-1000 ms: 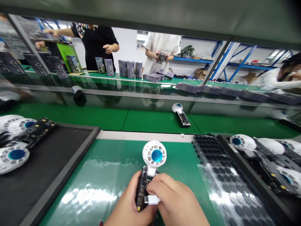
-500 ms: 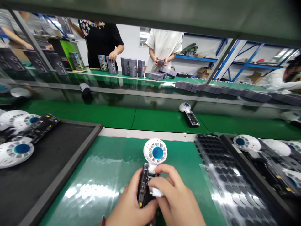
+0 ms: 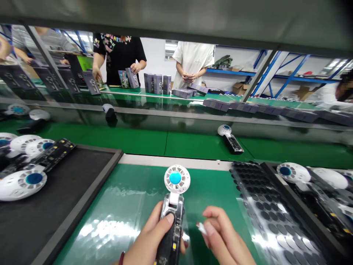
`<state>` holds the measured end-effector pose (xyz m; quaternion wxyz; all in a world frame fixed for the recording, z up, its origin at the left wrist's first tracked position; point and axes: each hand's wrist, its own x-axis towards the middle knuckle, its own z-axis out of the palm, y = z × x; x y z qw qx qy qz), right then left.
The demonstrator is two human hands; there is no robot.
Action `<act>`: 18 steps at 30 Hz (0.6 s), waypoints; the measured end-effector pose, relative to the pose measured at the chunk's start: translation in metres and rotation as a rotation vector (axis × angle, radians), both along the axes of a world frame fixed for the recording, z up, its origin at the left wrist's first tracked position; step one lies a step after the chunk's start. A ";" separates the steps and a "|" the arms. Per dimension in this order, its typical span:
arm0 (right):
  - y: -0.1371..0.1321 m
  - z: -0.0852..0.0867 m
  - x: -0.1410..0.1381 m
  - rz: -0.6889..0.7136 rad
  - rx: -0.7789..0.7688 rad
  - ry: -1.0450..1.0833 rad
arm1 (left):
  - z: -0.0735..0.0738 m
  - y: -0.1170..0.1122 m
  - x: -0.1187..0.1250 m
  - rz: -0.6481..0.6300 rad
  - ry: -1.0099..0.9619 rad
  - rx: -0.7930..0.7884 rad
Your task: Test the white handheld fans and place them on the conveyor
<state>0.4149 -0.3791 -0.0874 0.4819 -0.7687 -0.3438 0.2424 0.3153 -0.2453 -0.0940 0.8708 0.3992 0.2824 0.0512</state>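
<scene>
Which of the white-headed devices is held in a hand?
The central device, gripped in the person's left hand. The other devices lie in the black trays or on the green belt, apart from both hands.

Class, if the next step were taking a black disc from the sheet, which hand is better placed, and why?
Probably the right hand: it is nearer the disc sheet, though it pinches a small white piece. The left hand lies farther away, holding the device.
</scene>
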 end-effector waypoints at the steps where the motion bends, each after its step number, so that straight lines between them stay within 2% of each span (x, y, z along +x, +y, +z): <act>1: 0.001 -0.003 0.001 0.049 0.001 -0.024 | 0.001 0.001 0.001 -0.001 0.003 -0.001; 4: 0.003 -0.006 0.004 0.159 0.002 -0.124 | 0.004 0.002 0.000 -0.030 0.012 0.016; 9: 0.004 -0.006 0.006 0.156 0.042 -0.281 | 0.002 0.003 -0.003 -0.067 0.023 0.053; 15: 0.004 -0.010 0.006 0.145 0.046 -0.231 | 0.002 0.008 0.001 -0.138 0.026 -0.027; 18: 0.003 -0.010 0.007 0.102 0.019 -0.219 | 0.003 0.007 0.003 -0.109 0.038 -0.058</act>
